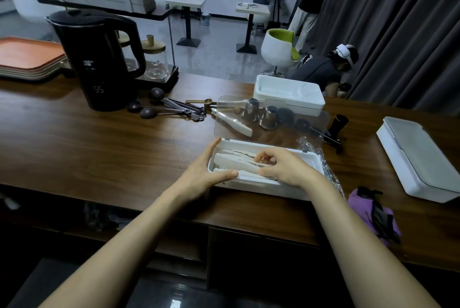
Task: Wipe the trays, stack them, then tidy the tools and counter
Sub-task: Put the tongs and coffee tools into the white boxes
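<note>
A white plastic box [308, 158] with its clear lid [271, 121] standing open sits near the counter's front edge. Inside lie several white tongs [236, 161]. My left hand [206, 170] holds the box's left end, thumb on the front rim and fingers along the side. My right hand [281, 165] reaches into the box and pinches the tongs. Behind the lid stand two metal cups [261, 113], another white tong [236, 123] and dark measuring spoons [169, 108]. A stack of orange trays [27, 56] rests at the far left.
A black kettle [99, 58] stands left of centre, a glass jar [155, 58] behind it. Two more white boxes lie at the back [288, 93] and at the right [420, 161]. A purple cloth [373, 215] lies at the front right, a black tamper [336, 128] beside the lid. People are beyond the counter.
</note>
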